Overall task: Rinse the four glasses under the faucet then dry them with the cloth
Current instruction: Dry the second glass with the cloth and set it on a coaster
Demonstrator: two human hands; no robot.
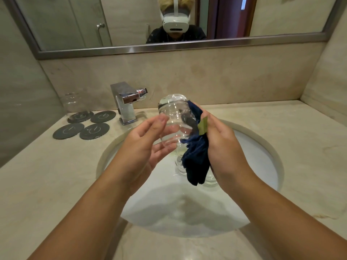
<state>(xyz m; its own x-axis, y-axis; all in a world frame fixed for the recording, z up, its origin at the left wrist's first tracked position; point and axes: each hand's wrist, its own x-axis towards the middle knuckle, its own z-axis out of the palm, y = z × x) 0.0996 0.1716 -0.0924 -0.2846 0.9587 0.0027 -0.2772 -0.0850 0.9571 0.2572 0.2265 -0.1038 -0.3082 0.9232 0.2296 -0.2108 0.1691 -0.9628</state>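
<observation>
Over the sink [262,139], left hand [146,145], fingers [159,147] near-straight, cradles glass [173,111]; right hand [223,145] grips cloth [197,158]

The fingers of the right hand [223,147] are hidden behind the dark blue cloth [197,156], so I cannot tell how they lie on the held glass [174,113]. A dark patch shows through this glass; it is not clear whether it is cloth inside it or behind it. In the sink [253,162], the other glasses [180,167] are partly covered by the cloth and the hand. The print on the green label [203,125] of the cloth is too small to read. The bottom edge cuts off both forearms, and the top edge cuts off the mirror [75,25].
</observation>
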